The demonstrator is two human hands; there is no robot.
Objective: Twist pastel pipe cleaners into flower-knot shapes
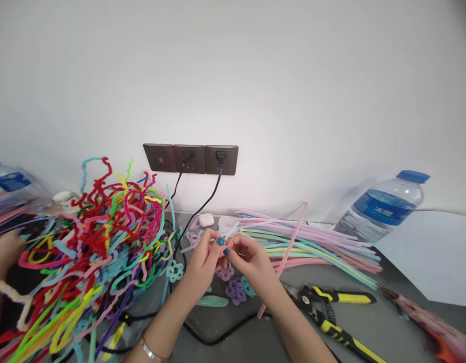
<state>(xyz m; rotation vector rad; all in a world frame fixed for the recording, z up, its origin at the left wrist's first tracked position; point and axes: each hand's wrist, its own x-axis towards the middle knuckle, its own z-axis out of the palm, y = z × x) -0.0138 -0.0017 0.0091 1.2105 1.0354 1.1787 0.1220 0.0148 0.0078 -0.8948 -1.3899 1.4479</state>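
Over the middle of the grey table, my left hand (202, 263) and my right hand (254, 264) meet, fingertips pinched close together. Between them is a small piece of pink pipe cleaner (223, 248), mostly covered by the fingers, so its full shape is hidden. Just below lie finished-looking looped flowers: a purple one (236, 291), a pink one (226, 273) and a mint one (174, 271). A pale green leaf-shaped piece (212, 301) rests nearer to me. One long pink pipe cleaner (289, 249) slants past my right wrist.
Tangled coloured pipe cleaners (104, 242) heap up at left, beside another person's hand (6, 252). Straight pipe cleaners (312, 247) lie behind my right hand. Yellow-black pliers (331, 312), a water bottle (388, 206) and a black cable (214, 343) are also around.
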